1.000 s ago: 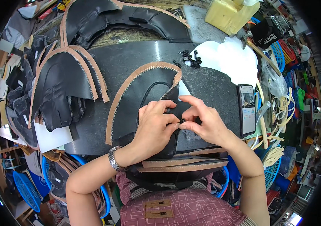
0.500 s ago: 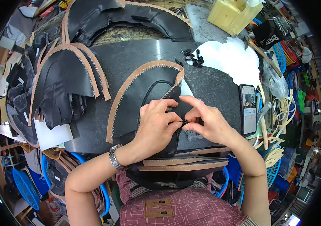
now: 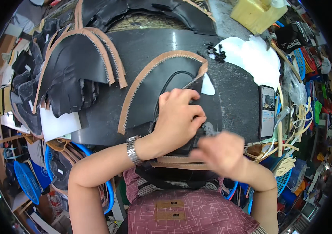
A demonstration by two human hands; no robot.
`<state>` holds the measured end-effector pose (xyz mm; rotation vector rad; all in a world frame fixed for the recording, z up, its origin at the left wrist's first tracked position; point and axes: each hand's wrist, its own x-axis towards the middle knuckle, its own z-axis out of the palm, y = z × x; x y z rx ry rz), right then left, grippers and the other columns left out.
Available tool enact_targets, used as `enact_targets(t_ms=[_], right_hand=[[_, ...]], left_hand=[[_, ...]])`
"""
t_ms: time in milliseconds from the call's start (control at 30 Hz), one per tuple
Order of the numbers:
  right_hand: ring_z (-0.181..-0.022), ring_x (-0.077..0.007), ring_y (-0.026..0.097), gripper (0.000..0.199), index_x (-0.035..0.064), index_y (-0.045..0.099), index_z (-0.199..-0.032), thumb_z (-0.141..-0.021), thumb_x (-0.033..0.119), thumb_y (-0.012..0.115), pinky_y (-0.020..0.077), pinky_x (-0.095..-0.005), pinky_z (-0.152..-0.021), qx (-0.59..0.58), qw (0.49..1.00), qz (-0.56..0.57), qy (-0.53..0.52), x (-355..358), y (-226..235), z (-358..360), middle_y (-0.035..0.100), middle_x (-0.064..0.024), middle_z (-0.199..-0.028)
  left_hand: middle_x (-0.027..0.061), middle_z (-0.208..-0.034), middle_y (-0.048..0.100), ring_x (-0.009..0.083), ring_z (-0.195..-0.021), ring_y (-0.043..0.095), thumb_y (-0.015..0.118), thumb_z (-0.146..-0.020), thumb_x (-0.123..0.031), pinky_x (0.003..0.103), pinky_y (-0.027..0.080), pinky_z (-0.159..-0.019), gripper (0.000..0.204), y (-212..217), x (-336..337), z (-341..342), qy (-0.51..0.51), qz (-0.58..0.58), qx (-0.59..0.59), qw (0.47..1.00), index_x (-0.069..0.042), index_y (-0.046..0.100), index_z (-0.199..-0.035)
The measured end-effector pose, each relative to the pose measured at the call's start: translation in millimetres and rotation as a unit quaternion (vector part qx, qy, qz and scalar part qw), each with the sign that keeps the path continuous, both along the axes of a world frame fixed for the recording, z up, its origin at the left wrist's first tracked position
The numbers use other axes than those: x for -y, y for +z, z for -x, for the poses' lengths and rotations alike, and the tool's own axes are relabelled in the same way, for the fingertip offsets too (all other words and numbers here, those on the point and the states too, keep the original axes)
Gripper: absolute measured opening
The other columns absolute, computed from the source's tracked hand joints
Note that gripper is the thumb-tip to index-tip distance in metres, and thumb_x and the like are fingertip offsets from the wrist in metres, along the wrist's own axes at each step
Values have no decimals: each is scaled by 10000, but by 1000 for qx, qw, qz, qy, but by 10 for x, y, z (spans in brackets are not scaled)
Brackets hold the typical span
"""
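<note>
A black leather piece (image 3: pixel 144 97) with a brown zigzag-stitched edge lies in front of me on the dark work board (image 3: pixel 236 93). A thin black cord or strap (image 3: pixel 169 80) curves over it. My left hand (image 3: pixel 179 119), with a metal watch at the wrist, rests on the leather's lower right part. Its fingers are curled and the thumb pressed in; what they pinch is hidden. To its right and nearer me is my right hand (image 3: pixel 224 154), apart from the left, its fingers smeared by motion. Several small black parts, like buckles (image 3: pixel 217 54), lie in a cluster farther back.
More edged leather pieces (image 3: pixel 82 58) are stacked at left, another (image 3: pixel 115 11) at the far side. White sheets (image 3: pixel 259 58) and a phone (image 3: pixel 267 113) lie at right, near a wooden-handled hammer (image 3: pixel 282 60). A yellow box (image 3: pixel 257 17) stands far right; brown-edged strips (image 3: pixel 181 165) lie at the near edge.
My right hand has moved away from the left, toward me and to the right. Before, both hands pinched together at a small black part. The whole view has shifted slightly.
</note>
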<state>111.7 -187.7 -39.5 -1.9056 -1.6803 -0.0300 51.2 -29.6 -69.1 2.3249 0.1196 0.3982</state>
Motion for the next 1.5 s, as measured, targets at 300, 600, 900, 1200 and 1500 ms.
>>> enact_targets(t_ms=[300, 600, 900, 1200, 1500], right_hand=[[-657, -190, 525, 177, 55, 522, -779, -716, 169, 642, 415, -279, -510, -117, 986, 73, 97, 45, -113, 446, 527, -57, -763], [-563, -82, 443, 164, 12, 478, -839, -854, 127, 594, 389, -236, -515, -312, 898, 8, -310, 336, -49, -160, 492, -21, -628], [-847, -302, 574, 313, 6, 578, -940, -671, 96, 711, 464, -373, -743, -80, 992, 10, -93, -341, 122, -233, 602, -117, -903], [-725, -246, 583, 179, 2, 574, -832, -739, 112, 681, 453, -316, -635, -343, 930, 119, -60, -259, 18, -477, 601, -120, -812], [-511, -197, 528, 150, 14, 565, -782, -765, 115, 674, 408, -296, -483, -368, 920, 129, -36, -79, 68, -486, 552, -100, -616]], left_hand=[[5, -757, 622, 156, -958, 550, 673, -709, -134, 506, 239, -1014, 39, 76, -201, 70, -149, -70, -17, 986, -122, 644, -732], [-7, -869, 636, 200, -1199, 418, 681, -782, -189, 547, -42, -1059, 53, 272, -616, 108, -260, 217, -216, 916, -136, 682, -775], [5, -714, 604, 276, -1151, 447, 666, -788, -225, 522, 26, -1077, 69, 156, -441, 159, -205, 146, -167, 953, -160, 689, -784], [-38, -827, 659, 212, -1141, 486, 658, -799, -162, 544, 2, -1064, 40, 157, -514, 173, -185, 261, -162, 934, -126, 674, -792], [-8, -765, 660, 190, -1086, 532, 605, -854, -187, 515, 23, -1073, 121, 186, -493, 120, -91, 327, -194, 920, -79, 652, -825]])
